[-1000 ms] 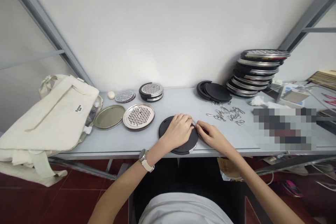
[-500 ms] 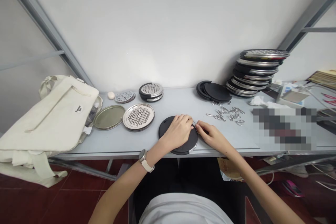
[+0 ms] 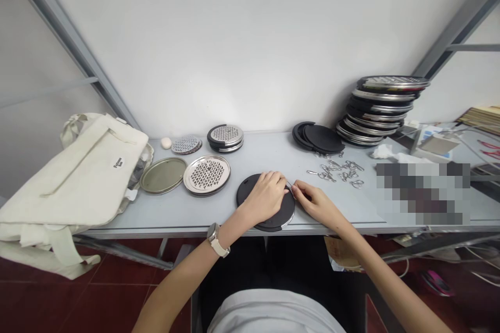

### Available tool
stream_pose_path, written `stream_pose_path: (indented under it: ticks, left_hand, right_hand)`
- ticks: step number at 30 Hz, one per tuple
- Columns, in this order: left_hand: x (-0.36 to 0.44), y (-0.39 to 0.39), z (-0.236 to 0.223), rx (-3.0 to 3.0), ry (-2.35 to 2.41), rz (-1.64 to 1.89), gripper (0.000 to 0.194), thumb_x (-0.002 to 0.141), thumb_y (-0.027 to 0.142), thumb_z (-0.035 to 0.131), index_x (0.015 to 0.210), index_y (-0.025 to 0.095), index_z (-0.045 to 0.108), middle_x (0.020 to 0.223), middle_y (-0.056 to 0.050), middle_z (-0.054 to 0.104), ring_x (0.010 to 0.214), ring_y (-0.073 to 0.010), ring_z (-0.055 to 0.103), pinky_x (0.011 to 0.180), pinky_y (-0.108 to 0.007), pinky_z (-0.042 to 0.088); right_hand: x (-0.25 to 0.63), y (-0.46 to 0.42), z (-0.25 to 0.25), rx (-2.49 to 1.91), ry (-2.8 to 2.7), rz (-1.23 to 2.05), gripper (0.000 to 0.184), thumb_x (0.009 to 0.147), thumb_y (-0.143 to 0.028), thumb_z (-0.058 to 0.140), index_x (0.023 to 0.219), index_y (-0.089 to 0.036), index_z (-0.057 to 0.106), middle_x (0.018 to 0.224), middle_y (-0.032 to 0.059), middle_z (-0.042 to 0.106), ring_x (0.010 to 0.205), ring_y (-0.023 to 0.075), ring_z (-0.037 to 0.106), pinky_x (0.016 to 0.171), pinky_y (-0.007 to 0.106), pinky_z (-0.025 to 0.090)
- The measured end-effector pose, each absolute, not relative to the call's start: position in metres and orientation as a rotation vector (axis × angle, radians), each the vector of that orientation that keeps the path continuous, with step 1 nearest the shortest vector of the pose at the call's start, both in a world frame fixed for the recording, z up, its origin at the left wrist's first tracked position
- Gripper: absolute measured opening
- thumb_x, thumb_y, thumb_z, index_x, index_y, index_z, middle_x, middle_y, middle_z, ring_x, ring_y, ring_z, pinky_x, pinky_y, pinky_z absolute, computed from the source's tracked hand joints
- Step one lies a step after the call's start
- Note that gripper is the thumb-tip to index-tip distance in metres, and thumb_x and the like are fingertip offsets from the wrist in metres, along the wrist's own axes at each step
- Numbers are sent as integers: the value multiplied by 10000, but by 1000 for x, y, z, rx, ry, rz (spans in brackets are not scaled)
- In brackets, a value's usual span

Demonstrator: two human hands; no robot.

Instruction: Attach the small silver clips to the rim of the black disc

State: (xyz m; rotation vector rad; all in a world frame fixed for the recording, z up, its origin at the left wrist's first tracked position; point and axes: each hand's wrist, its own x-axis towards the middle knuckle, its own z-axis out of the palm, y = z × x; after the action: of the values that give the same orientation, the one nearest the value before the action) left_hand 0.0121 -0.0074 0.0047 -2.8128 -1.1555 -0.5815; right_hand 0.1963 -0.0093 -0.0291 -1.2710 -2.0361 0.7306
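Observation:
A round grater in a black plastic holder (image 3: 247, 192) lies black side up at the table's front edge, with a silver rim showing at its lower right. My left hand (image 3: 269, 192) rests across it, fingers bent together and pressing on its far right part. At the right rim, my right hand (image 3: 310, 199) is closed in a pinch, thumb against forefinger. A thin shiny bit shows between the two hands, too small to name. Several loose wire clips (image 3: 332, 169) are scattered beyond my right hand.
Left of the holder lie a grater disc (image 3: 207, 173) and a plain metal disc (image 3: 163, 175). Behind are a holder with grater (image 3: 225, 137), black holders (image 3: 323, 138) and a tall grater stack (image 3: 377, 106). A cream bag (image 3: 86, 166) lies at the left.
Almost nothing differs. Both hands stay at the black holder in the same grip, and the view has shifted very slightly.

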Motion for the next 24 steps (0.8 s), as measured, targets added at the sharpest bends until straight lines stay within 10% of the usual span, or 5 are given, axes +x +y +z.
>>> stream_pose_path:
  ticks: [24]
  left_hand:
    - [12, -7, 4, -2833, -1154, -586, 172, 976, 208, 397, 1062, 129, 523, 1036, -92, 536, 992, -227, 503, 910, -356, 408]
  right_hand:
    - [197, -10, -28, -1266, -2008, 778, 334, 974, -397, 350, 702, -212, 407, 617, -39, 418, 590, 136, 421, 584, 262, 341]
